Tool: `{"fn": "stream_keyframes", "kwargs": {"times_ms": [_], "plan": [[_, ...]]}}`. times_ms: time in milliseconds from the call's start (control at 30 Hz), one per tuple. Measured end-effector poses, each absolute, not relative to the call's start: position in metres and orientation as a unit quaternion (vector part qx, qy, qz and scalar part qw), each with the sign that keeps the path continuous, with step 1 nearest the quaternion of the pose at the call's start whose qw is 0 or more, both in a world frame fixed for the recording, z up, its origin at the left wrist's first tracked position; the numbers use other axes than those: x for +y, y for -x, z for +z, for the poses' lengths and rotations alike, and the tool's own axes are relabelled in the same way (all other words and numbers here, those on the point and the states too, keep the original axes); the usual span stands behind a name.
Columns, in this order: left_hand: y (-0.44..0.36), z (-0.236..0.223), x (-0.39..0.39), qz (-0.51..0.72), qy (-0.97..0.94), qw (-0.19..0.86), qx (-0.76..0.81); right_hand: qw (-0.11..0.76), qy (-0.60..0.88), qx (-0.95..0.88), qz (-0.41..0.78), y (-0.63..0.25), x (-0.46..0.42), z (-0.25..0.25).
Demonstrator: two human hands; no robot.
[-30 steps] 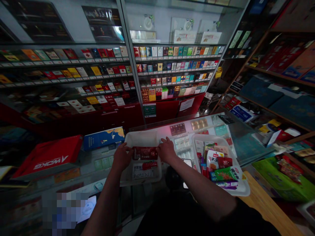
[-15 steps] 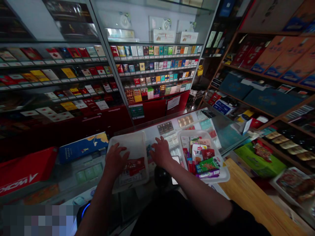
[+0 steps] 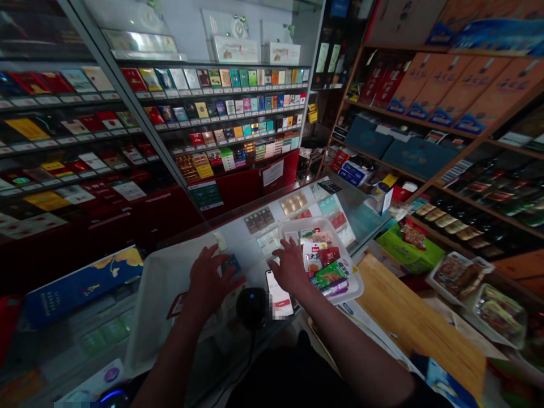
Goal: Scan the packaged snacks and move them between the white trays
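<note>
My left hand [image 3: 212, 277] is open, fingers apart, over the right side of a white plastic tray [image 3: 147, 294]. A red-edged packet [image 3: 175, 306] shows in that tray, partly behind my left forearm. My right hand [image 3: 292, 265], also open with spread fingers, is at the left side of a second white tray [image 3: 359, 286]. Inside that one lie several snack packets, among them a green packet [image 3: 331, 273] and a white-and-red packet [image 3: 313, 256]. Just below my right hand a lit phone [image 3: 275, 285] rests on the glass counter. Neither hand holds anything I can see.
A round black device [image 3: 250, 309] with a cable stands between my forearms. The glass counter [image 3: 361, 204] has a blue box [image 3: 85, 286] at left. Cigarette shelves [image 3: 238, 90] rise behind it. On the right are a wooden board [image 3: 408, 317] and a green box [image 3: 403, 249].
The view has turned to the right. My left hand has shifted from over the left tray's inside toward its right side. My right hand is nearer the snack tray, and the phone is more exposed.
</note>
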State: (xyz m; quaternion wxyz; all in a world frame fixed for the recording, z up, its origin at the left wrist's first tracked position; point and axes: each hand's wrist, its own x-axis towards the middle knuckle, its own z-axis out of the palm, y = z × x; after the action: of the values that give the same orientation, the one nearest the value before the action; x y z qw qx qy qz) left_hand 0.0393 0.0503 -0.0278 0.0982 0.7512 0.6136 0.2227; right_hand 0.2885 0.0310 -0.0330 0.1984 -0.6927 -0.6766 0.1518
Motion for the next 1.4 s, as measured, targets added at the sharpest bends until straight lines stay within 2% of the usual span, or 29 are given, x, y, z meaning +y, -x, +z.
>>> {"fn": "stream_keyframes", "kwargs": {"times_ms": [267, 500, 967, 1200, 1400], "plan": [[-0.127, -0.018, 0.048, 0.236, -0.787, 0.104, 0.561, 0.179, 0.727, -0.654, 0.11, -0.376, 0.03, -0.038], [-0.201, -0.027, 0.03, 0.194, -0.811, 0.136, 0.534, 0.158, 0.744, -0.642, 0.098, -0.431, 0.033, -0.049], [-0.269, -0.049, 0.013, 0.098, -0.816, 0.156, 0.548, 0.131, 0.708, -0.686, 0.105, -0.455, 0.044, -0.069], [-0.27, -0.052, 0.01, 0.105, -0.803, 0.155, 0.566, 0.192, 0.685, -0.696, 0.098, -0.457, 0.051, -0.066], [-0.267, -0.062, 0.012, 0.128, -0.784, 0.162, 0.586, 0.245, 0.653, -0.703, 0.136, -0.457, 0.055, -0.057]]}}
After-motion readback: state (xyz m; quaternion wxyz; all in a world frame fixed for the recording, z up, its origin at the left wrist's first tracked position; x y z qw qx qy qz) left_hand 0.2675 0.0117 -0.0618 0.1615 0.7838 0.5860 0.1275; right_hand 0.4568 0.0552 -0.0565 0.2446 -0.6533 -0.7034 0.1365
